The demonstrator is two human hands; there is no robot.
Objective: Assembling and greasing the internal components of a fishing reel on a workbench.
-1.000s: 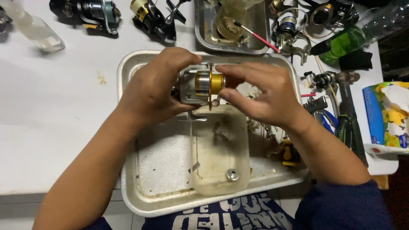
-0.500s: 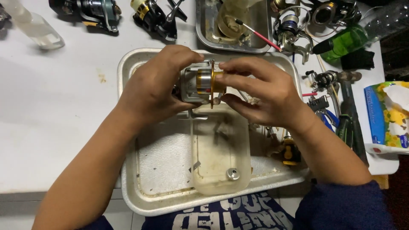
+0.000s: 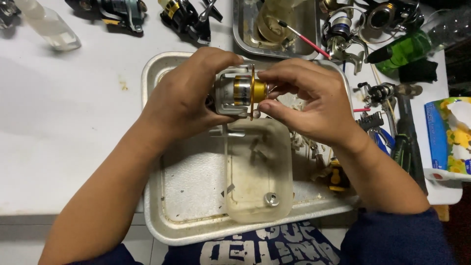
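My left hand (image 3: 184,100) wraps around the silver body of a small spinning fishing reel (image 3: 230,91), held above a metal tray (image 3: 162,196). The reel's gold spool (image 3: 245,91) faces right. My right hand (image 3: 309,100) pinches the front end of that spool with thumb and fingertips. Below the hands, inside the tray, sits a cloudy clear plastic tub (image 3: 257,172) with a small round metal part (image 3: 271,199) in its near corner.
A second metal tray (image 3: 240,29) with parts and a red-handled tool lies at the back. Other reels (image 3: 120,10) and reel parts (image 3: 343,39) line the far edge. A green bottle (image 3: 402,46), hand tools (image 3: 402,142) and a tissue pack (image 3: 449,140) sit right.
Both hands and the reel have shifted only slightly; my right fingers have adjusted their pinch on the spool's front end.
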